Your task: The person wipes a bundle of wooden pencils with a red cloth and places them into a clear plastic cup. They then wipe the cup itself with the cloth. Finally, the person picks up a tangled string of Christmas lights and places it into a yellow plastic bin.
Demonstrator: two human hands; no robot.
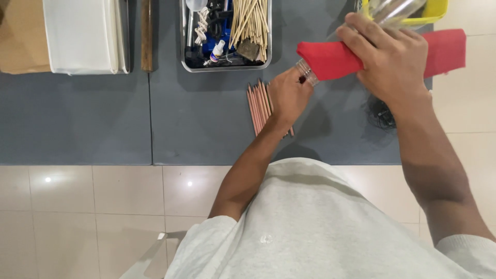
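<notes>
Gripping red cloth [330,59] (table edge near), right hand [392,62]

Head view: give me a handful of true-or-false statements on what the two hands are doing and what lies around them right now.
1. The right hand grips a clear jar wrapped in a red cloth. True.
2. The left hand rests flat on the floor tiles. False: it is at the jar's mouth, over the grey table.
3. A bunch of pinkish sticks lies on the table beside the left hand. True.
4. The metal tray is empty. False: it holds pale wooden sticks, a small bottle and other odds and ends.
5. The red cloth lies folded inside the tray. False: it is around the jar, in the right hand's grip.
</notes>
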